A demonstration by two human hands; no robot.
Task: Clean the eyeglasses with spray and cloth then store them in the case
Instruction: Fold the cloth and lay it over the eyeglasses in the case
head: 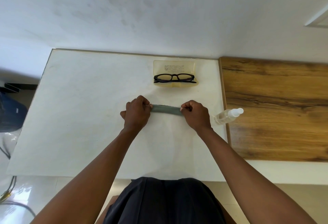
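- Dark clothing (pixel 165 200) filled bottom centre of frame, both bare forearms reaching up from it over the white desk (pixel 85 117).
- Left hand (pixel 136 111) and right hand (pixel 195 115) at mid-frame, each grip pinched on one end of the grey cloth (pixel 166 109), stretched between them.
- Black eyeglasses (pixel 174 78) lay folded in the open yellowish case (pixel 174 67), above the hands, upper centre.
- Clear spray bottle (pixel 228 115) lay on its side just right of the right hand, across the edge of a wooden board (pixel 276 110).
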